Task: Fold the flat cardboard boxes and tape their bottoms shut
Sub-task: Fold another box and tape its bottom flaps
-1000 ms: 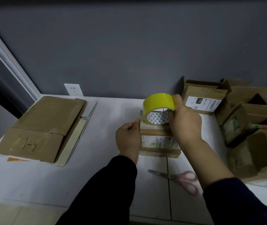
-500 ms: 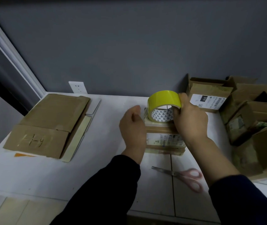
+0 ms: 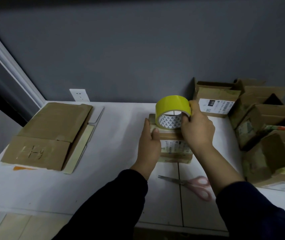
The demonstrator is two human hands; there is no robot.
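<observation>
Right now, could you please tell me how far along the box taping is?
Seemingly done: a pile of folded boxes sits at the right. In hand: the left hand grips the small box while the right hand holds the yellow tape roll on its top. Left: the stack of flat cardboard is not yet folded; the scissors lie untouched.

Left hand [image 3: 149, 141] gripping, thumb on top, right hand [image 3: 197, 129] fingers [image 3: 193, 108] curled tight, forearms extended forward

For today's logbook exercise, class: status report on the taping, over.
Left grip holds box. Right grip holds yellow tape roll on top. Scissors lie nearby, nothing blocking.
</observation>
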